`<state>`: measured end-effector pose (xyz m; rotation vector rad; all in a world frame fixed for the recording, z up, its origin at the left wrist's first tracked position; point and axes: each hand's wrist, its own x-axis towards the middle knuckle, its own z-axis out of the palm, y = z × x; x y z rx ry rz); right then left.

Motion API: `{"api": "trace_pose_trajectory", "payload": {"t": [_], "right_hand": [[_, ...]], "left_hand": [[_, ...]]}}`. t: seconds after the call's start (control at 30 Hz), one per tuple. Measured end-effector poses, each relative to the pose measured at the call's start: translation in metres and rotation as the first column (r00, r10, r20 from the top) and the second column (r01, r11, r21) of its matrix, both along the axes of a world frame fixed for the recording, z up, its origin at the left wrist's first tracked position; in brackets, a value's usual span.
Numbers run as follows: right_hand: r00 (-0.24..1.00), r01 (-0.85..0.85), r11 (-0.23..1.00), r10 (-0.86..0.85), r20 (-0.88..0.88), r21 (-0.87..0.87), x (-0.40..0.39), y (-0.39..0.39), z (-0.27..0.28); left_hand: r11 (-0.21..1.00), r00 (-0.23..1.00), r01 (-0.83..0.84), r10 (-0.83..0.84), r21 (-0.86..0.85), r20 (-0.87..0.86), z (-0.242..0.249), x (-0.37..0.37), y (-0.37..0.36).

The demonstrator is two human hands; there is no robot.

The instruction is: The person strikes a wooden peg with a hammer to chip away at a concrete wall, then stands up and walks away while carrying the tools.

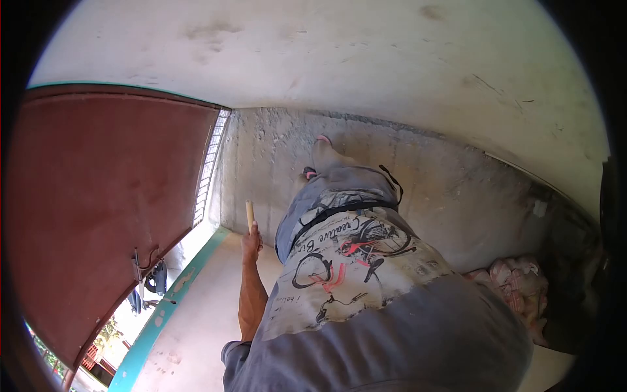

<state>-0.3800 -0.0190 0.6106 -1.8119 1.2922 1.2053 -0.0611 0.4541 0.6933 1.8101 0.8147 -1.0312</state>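
Note:
My left hand [253, 240], at the end of a bent forearm left of my body, is closed around a pale wooden stick [249, 212]. The stick's blunt end points up in the view, over the grey floor, and its lower part is hidden in the fist. I see no right hand; that side is hidden behind my grey shirt [392, 333], which has a bicycle print. Beyond my trousers, my feet [320, 150] stand on the floor in footwear with pink edges.
A dark red metal door [117, 209] with a latch [140, 261] fills the left, beside a teal-edged pale wall [202, 287]. Rough concrete floor [431, 176] meets another pale wall [366, 65]. A checked cloth bundle [519, 284] lies at the right.

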Motion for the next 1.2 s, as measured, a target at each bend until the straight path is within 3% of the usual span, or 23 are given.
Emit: {"api": "trace_pose_trajectory", "payload": {"t": [0.13, 0.3, 0.43, 0.53, 0.6, 0.77, 0.87, 0.93, 1.03, 1.07, 1.2], "right_hand": [[0.995, 0.061, 0.997, -0.057, -0.078, 0.038, 0.023, 0.020, -0.002], [0.972, 0.188, 0.952, -0.215, 0.093, 0.241, 0.110, -0.010, 0.048], [0.822, 0.485, 0.838, -0.535, 0.196, 0.251, 0.156, -0.034, 0.032], [0.748, 0.547, 0.784, -0.615, 0.250, 0.293, 0.172, -0.049, 0.009], [0.779, 0.364, 0.896, -0.443, 0.444, 0.255, 0.175, -0.055, -0.001], [0.790, 0.272, 0.962, -0.203, 0.579, -0.033, 0.165, -0.033, -0.036], [0.809, 0.400, 0.897, -0.249, 0.533, -0.188, 0.176, 0.007, 0.000], [0.806, 0.424, 0.844, -0.186, 0.562, -0.329, 0.180, 0.045, 0.025], [0.872, 0.355, 0.795, -0.091, 0.481, -0.492, 0.205, 0.088, 0.097], [0.894, 0.321, 0.781, -0.064, 0.443, -0.536, 0.215, 0.095, 0.123], [0.756, 0.104, 0.538, 0.504, 0.418, -0.836, 0.246, 0.086, 0.185]], "left_hand": [[1.000, 0.996, 0.004, -0.004, 0.001, 0.091, 0.015, 0.035, -0.034], [0.988, 0.980, 0.145, -0.150, 0.051, 0.130, 0.018, 0.067, -0.048], [0.930, 0.923, 0.336, -0.356, 0.149, 0.146, 0.007, 0.088, -0.046], [0.915, 0.906, 0.367, -0.392, 0.166, 0.160, 0.001, 0.107, -0.053], [0.890, 0.877, 0.425, -0.450, 0.163, 0.170, -0.009, 0.129, -0.058], [0.771, 0.728, 0.611, -0.636, 0.179, 0.256, -0.039, 0.194, -0.069], [0.764, 0.705, 0.632, -0.636, 0.127, 0.314, -0.043, 0.227, -0.080], [0.756, 0.696, 0.646, -0.641, 0.108, 0.323, -0.061, 0.246, -0.073], [0.746, 0.696, 0.653, -0.660, 0.135, 0.282, -0.077, 0.255, -0.038], [0.800, 0.773, 0.599, -0.589, 0.034, 0.236, -0.070, 0.254, -0.028], [0.832, 0.832, 0.554, -0.555, 0.034, 0.019, -0.101, 0.238, 0.042]]}}
